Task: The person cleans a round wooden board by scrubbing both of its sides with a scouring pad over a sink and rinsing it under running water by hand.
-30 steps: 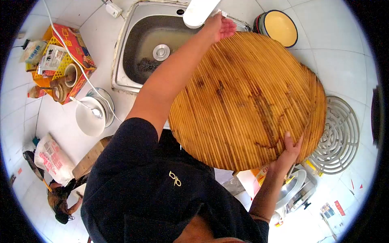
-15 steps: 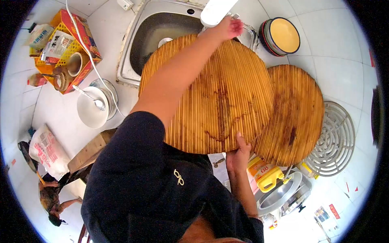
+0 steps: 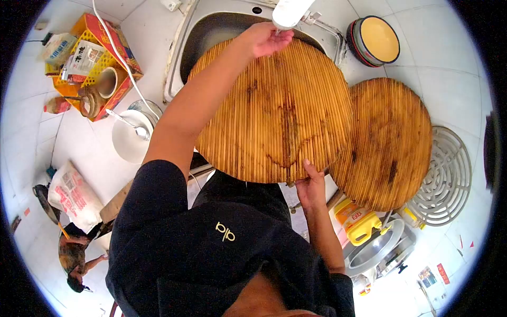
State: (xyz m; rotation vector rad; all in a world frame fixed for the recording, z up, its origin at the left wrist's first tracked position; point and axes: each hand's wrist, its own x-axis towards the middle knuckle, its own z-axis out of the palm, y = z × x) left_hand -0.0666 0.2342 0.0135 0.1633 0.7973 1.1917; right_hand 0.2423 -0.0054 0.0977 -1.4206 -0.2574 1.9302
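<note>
A large round tray of thin brown stalks laid side by side [image 3: 280, 116] is tilted over the near side of the metal sink [image 3: 177, 79]. My right hand [image 3: 310, 185] grips its near edge, thumb on top and fingers hidden beneath. Dark stains mark the tray's middle and lower part. My left hand [image 3: 268, 40] is just below the white faucet [image 3: 289, 13], over the tray's far edge, with fingers stretched out and nothing held. Whether water is running I cannot make out clearly. A second round stalk tray [image 3: 388, 142] lies to the right, partly behind the first.
Stacked bowls [image 3: 379, 39] stand behind right, a metal steaming rack [image 3: 443, 177] at right. A yellow jug [image 3: 359, 224] and metal basin [image 3: 375, 253] are lower right. On the left are a box of jars [image 3: 124, 47], a white bowl with a spoon [image 3: 127, 145] and a cable [image 3: 113, 45].
My left hand has moved left and down from the faucet's lever side to below the spout, its fingers opening out. My right hand keeps its hold on the tray. The view has shifted slightly.
</note>
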